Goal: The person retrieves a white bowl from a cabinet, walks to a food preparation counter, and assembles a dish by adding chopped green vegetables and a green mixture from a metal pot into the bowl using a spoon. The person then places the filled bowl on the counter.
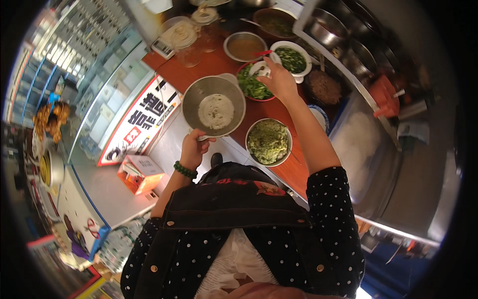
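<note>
My left hand (195, 147) grips the lower handle of a deep metal pot (188, 101), which is tilted so its inside shows. A whitish residue with green specks coats the pot's bottom. My right hand (279, 80) is stretched over a red-rimmed bowl of chopped green leaves (254, 88). Its thumb and fingers are around or beside a small white item (262, 68); I cannot tell whether they hold it. Right of that hand stands a white bowl of chopped greens (292, 59). Nearer me, a bowl heaped with a pale green shredded mixture (268, 142) rests on the reddish-brown counter (295, 170).
A metal bowl of brownish liquid (245, 46) and a brown pot (274, 22) stand at the back. Right of the greens is a dark minced mass (324, 88). Glass jars (189, 56) stand near a scale (162, 48). A lit sign (140, 119) and glass case are left.
</note>
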`<state>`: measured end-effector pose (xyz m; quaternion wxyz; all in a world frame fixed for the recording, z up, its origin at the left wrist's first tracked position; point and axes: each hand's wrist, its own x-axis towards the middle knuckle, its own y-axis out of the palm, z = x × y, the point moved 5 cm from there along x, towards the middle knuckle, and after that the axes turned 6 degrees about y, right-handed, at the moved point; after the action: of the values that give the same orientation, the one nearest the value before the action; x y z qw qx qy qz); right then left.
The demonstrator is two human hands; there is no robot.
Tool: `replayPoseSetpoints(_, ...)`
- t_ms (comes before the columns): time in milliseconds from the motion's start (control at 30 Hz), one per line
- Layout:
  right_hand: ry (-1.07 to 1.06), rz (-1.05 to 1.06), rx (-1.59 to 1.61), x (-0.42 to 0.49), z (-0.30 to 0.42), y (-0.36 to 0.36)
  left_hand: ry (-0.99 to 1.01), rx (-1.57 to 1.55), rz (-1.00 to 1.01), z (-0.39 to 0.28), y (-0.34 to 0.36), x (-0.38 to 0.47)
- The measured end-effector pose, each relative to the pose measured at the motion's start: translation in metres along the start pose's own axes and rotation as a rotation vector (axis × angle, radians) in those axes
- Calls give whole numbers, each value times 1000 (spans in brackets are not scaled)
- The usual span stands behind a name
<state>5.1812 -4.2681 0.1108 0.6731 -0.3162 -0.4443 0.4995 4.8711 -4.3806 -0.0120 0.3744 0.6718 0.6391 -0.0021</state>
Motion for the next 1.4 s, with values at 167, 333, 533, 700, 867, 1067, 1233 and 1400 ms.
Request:
replayPoseSetpoints(167,-172,-242,22,7,14,-4,-113,-41,31,-2,3,1)
replayPoseSetpoints(333,-240,-395,268,-6,64,-74,-132,54,59,-15,11,-9)
replayPoseSetpoints(533,-109,159,668,-18,111,-40,3,104,70,-30,0,-23)
replayPoseSetpoints(700,-111,455,496,-35,117,62,111,112,49,-37,-19,-25)
replayPoseSetpoints(867,-24,524,436,-30,97,103,175,95,24,-37,-26,-23)
replayPoseSetpoints(1067,-73,681,250,-34,107,93,192,93,4,-34,-23,-21)
replayPoseSetpoints(1233,-167,528,-3,-36,117,24,242,169,-28,-39,-19,-20)
replayPoseSetpoints(1400,-185,262,75,-45,106,-64,245,290,-88,-33,-14,-14)
